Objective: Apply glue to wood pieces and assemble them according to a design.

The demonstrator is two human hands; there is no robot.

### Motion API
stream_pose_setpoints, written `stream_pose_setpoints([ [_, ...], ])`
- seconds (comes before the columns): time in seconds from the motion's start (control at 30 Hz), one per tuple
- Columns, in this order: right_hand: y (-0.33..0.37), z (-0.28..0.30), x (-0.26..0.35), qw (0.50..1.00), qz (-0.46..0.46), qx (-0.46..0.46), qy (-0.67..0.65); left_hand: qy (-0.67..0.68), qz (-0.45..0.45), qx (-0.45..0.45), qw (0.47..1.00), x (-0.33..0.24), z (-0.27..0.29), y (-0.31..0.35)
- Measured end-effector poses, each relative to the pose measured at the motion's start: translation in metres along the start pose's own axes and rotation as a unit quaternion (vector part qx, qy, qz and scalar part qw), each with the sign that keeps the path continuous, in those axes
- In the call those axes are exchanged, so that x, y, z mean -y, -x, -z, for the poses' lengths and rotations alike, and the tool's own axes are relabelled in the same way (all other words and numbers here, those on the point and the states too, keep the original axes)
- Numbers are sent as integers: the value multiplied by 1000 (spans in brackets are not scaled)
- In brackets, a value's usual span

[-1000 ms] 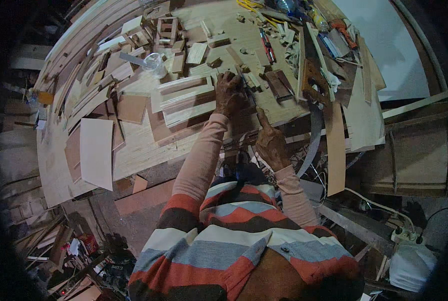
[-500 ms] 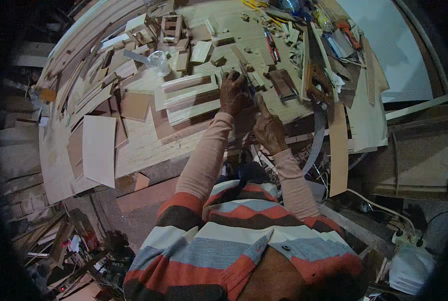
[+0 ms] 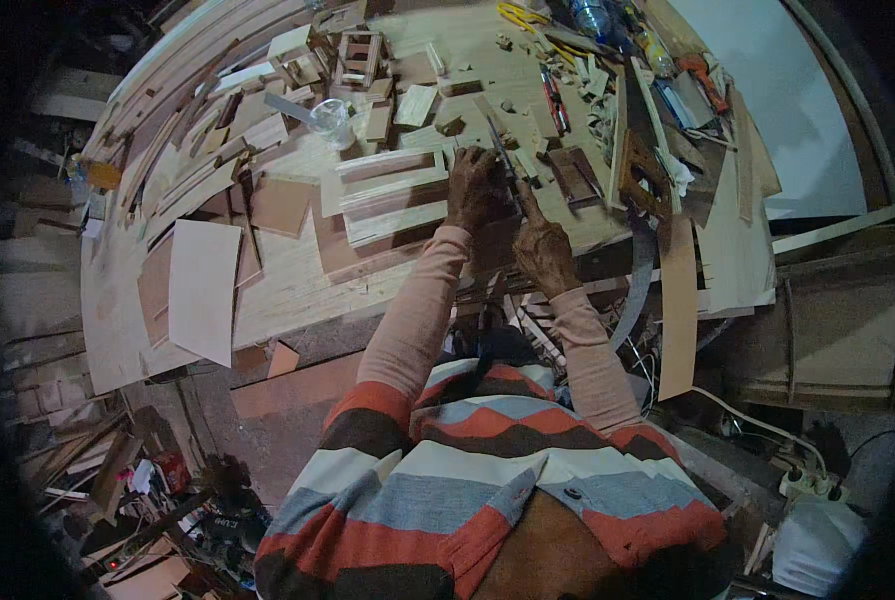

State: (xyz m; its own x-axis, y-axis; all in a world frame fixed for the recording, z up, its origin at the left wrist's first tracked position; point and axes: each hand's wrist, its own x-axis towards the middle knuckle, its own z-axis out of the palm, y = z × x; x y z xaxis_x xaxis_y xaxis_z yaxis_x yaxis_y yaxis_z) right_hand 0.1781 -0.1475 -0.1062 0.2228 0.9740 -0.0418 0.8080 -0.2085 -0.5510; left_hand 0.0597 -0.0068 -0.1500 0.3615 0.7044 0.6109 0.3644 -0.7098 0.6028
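Note:
My left hand [image 3: 475,186] is closed at the bench's near edge, beside a stack of pale wood strips [image 3: 397,203]; whatever its fingers press on is hidden. Close on its right, my right hand [image 3: 545,255] is wrapped round the lower end of a thin, dark, blade-like tool [image 3: 502,147], with the index finger stretched along it. The tool points away from me, past the left hand's fingers. Its handle is covered by the hand, and its exact kind cannot be made out. A brown grooved wood block [image 3: 574,174] lies right of the tool.
On the wooden bench [image 3: 287,290], a clear cup [image 3: 332,122] stands among wood offcuts. To the right lie a handsaw [image 3: 644,182], red pens or thin tools [image 3: 553,100] and an orange-handled tool [image 3: 702,80]. A pale board [image 3: 203,290] overhangs the left front edge.
The whole view has shifted slightly. The dark tool shows a little further out beyond my left hand, and both hands remain close together in nearly the same place.

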Motion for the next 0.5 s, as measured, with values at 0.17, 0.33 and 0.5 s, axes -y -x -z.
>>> stream_pose_setpoints([
  [0.17, 2, 2, 1, 1000, -8, -20, 20, 5, 7, -6, 1000, -6, -2, -1],
  [0.33, 11, 3, -4, 997, 27, -66, -12, -8, 15, 10, 1000, -10, 1, -3],
  [0.5, 19, 1, -7, 996, 65, -62, 19, -13, 11, 4, 1000, -10, 3, -4],
])
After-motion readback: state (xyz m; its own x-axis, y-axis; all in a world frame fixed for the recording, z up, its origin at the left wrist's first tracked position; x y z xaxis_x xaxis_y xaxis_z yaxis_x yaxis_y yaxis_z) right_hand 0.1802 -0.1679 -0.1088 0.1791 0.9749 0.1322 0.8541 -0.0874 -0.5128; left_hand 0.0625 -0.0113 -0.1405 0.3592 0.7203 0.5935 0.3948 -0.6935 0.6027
